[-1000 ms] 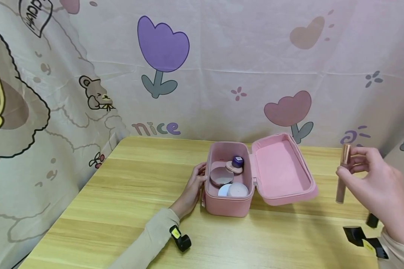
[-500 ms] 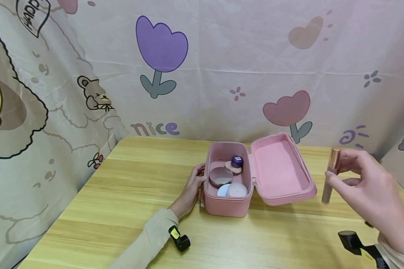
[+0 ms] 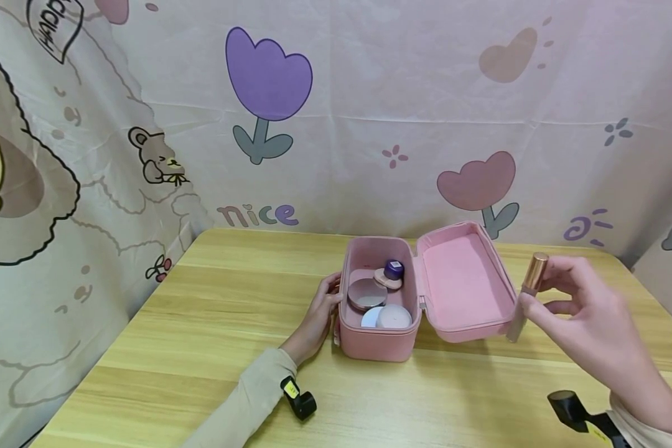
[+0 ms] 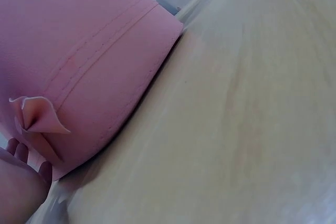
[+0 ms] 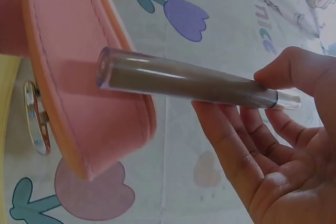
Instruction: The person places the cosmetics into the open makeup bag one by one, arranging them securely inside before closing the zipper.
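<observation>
Head: lid (image 3: 465,280) btwn tube (image 3: 532,283) & box (image 3: 378,344)

Tilted gold-capped tube (image 5: 178,80) near open pink case (image 3: 376,344)

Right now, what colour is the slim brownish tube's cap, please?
The shiny cylindrical cap is copper-gold, clearest in the head view.

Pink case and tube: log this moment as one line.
left hand: touching side of pink case | right hand: holding tube tilted, gold cap uppermost | lid: open | tube: outside case
</observation>
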{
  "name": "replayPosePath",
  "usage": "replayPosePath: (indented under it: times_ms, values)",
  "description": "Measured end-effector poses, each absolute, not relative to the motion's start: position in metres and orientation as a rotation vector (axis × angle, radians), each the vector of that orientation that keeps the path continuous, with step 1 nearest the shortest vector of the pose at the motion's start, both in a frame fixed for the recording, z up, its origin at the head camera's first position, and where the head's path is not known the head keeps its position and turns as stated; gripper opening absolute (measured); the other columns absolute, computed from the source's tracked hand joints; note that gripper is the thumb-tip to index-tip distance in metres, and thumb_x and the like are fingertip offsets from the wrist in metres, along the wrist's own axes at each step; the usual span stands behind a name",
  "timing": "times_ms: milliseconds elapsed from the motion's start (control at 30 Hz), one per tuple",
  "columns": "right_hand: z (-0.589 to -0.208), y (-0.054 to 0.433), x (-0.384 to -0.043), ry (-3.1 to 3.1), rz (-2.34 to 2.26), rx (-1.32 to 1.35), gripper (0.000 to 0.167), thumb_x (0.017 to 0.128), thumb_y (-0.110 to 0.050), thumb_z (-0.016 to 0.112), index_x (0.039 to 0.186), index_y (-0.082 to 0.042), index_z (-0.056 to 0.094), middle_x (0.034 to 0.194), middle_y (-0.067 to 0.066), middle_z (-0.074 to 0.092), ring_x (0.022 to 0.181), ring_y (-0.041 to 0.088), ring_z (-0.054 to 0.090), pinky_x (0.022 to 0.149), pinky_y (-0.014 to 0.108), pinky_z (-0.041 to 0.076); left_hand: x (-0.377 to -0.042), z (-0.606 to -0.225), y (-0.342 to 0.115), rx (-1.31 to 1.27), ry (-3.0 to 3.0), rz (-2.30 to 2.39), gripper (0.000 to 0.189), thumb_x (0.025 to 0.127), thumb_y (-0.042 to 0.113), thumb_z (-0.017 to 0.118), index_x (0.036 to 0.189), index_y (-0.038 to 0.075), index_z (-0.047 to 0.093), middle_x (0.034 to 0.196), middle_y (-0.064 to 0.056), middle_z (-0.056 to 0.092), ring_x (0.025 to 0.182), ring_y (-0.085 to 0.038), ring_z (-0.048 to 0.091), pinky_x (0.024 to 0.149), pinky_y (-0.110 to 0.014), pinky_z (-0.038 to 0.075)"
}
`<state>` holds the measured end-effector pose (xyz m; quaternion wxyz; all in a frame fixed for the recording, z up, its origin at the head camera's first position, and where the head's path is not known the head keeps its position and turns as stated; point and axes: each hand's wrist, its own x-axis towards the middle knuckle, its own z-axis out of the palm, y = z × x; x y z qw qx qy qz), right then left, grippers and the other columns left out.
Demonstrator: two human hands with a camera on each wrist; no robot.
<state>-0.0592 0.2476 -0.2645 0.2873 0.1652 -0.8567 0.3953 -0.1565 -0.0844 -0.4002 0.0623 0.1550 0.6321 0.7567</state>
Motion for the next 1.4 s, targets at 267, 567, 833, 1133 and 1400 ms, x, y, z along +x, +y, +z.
replayPosePath:
  times_ms: [267, 567, 833, 1133, 1400]
  values:
    - [-0.266, 0.241, -0.062, -2.213, 1.155, 0.554, 0.052, 0.063, 0.029, 0.063, 0.108, 0.006, 0.052, 0.095, -0.005, 0.059, 0.085, 0.000, 0.059, 0.063, 0.010, 0.048, -0.155, -0.400, -0.086, 0.462, 1.925, 2.282, 0.062, 0.091, 0.021, 0.042, 0.146, -0.002, 0.025, 0.147, -0.028, 0.027, 0.136, -0.039, 0.025, 0.111, -0.046, 0.016]
    - [-0.270, 0.233, -0.060, -2.235, 1.155, 0.624, 0.053, 0.063, 0.030, 0.063, 0.109, 0.007, 0.051, 0.098, -0.004, 0.058, 0.088, 0.000, 0.059, 0.065, 0.011, 0.049, -0.153, -0.402, -0.088, 0.444, 1.927, 2.284, 0.062, 0.091, 0.022, 0.043, 0.146, -0.001, 0.027, 0.146, -0.027, 0.028, 0.135, -0.038, 0.026, 0.110, -0.045, 0.018]
    - [-0.272, 0.223, -0.060, -2.236, 1.185, 0.672, 0.051, 0.064, 0.029, 0.064, 0.107, 0.006, 0.051, 0.091, -0.001, 0.057, 0.083, 0.001, 0.060, 0.065, 0.013, 0.050, -0.154, -0.402, -0.088, 0.437, 1.922, 2.293, 0.063, 0.090, 0.022, 0.044, 0.146, -0.002, 0.027, 0.146, -0.027, 0.029, 0.135, -0.037, 0.027, 0.111, -0.045, 0.016]
    - [-0.277, 0.216, -0.058, -2.241, 1.232, 0.663, 0.050, 0.066, 0.027, 0.064, 0.110, 0.006, 0.052, 0.090, -0.002, 0.062, 0.076, 0.004, 0.060, 0.066, 0.014, 0.050, -0.155, -0.401, -0.085, 0.440, 1.887, 2.297, 0.063, 0.089, 0.022, 0.044, 0.145, -0.001, 0.028, 0.146, -0.027, 0.028, 0.135, -0.036, 0.027, 0.111, -0.045, 0.017]
    - [-0.280, 0.206, -0.058, -2.232, 1.317, 0.710, 0.049, 0.066, 0.028, 0.065, 0.108, 0.005, 0.054, 0.092, 0.001, 0.062, 0.081, 0.005, 0.063, 0.065, 0.018, 0.052, -0.153, -0.400, -0.083, 0.415, 1.824, 2.334, 0.063, 0.090, 0.022, 0.044, 0.146, 0.001, 0.028, 0.146, -0.026, 0.027, 0.135, -0.037, 0.028, 0.110, -0.043, 0.018]
